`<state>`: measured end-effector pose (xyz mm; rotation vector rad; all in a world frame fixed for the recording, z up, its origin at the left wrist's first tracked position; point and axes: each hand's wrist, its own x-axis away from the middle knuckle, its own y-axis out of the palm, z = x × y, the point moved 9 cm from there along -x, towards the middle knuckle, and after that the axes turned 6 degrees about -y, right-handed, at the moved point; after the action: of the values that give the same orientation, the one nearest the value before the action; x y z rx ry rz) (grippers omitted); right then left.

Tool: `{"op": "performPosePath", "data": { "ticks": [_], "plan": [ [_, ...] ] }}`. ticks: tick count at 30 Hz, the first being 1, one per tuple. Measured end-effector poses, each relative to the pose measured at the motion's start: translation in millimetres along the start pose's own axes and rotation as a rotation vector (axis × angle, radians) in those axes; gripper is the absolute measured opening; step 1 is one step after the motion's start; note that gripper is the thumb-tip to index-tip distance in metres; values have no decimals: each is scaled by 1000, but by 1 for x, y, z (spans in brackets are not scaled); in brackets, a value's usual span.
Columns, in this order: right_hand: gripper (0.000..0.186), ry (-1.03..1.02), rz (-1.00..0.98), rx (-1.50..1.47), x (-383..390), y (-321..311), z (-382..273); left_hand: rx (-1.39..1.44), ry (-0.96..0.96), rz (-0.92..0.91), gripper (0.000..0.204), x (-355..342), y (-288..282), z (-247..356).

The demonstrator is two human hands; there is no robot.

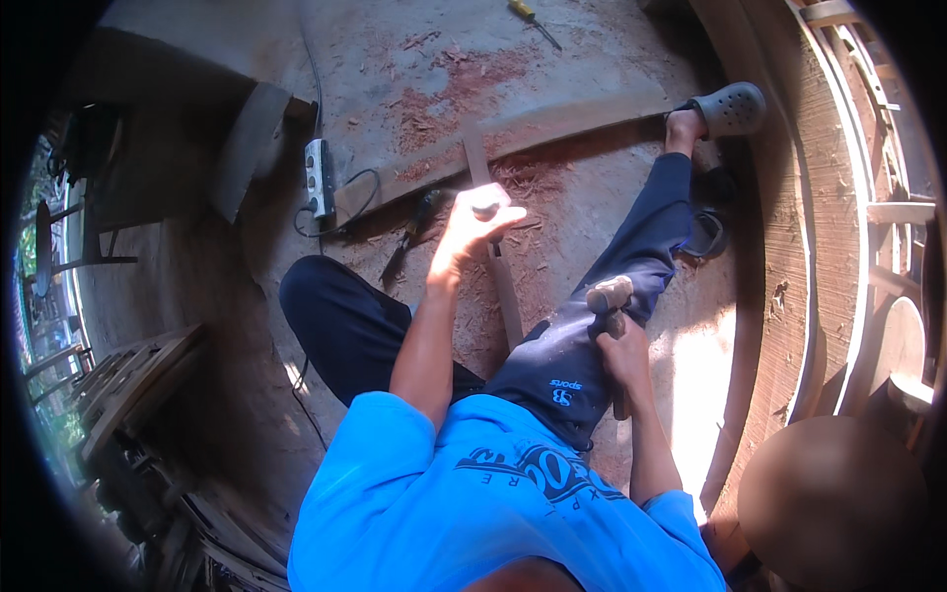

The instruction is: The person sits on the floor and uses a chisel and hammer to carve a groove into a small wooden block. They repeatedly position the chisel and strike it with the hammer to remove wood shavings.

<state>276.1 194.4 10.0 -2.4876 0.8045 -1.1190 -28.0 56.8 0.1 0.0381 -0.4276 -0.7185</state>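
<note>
My left hand (472, 219) is closed around the handle of a chisel (484, 210), seen nearly end-on over a narrow wooden strip (506, 301). Most of the chisel is hidden by my fingers, and sunlight washes out the hand. The strip lies between my legs, its far part resting across a long board (582, 111). Above my right thigh, my right hand (625, 353) grips a hammer (610, 294) by its handle. The blocky head points away from me, apart from the chisel.
Wood shavings (533, 178) litter the floor around the board. A power strip (316, 178) with a cord and a dark tool (419, 227) lie left. A yellow-handled screwdriver (534, 22) lies far ahead. Large timber (779, 257) stands along the right; stacked wood (138, 385) is left.
</note>
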Motion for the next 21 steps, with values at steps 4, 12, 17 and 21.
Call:
{"op": "performPosePath", "data": {
  "ticks": [4, 12, 17, 21],
  "plan": [
    [14, 30, -56, -69, -6, 7, -1, -10, -29, 128, 25, 15, 9, 19],
    [10, 13, -24, -118, -12, 10, 2, 200, 367, 303, 13, 33, -20, 111],
    [10, 25, -23, -107, -8, 12, 8, 200, 332, 353, 13, 12, -41, 70],
    [10, -24, -7, -132, 1, 9, -1, 141, 323, 340, 16, 15, -33, 45]
  ]
}}
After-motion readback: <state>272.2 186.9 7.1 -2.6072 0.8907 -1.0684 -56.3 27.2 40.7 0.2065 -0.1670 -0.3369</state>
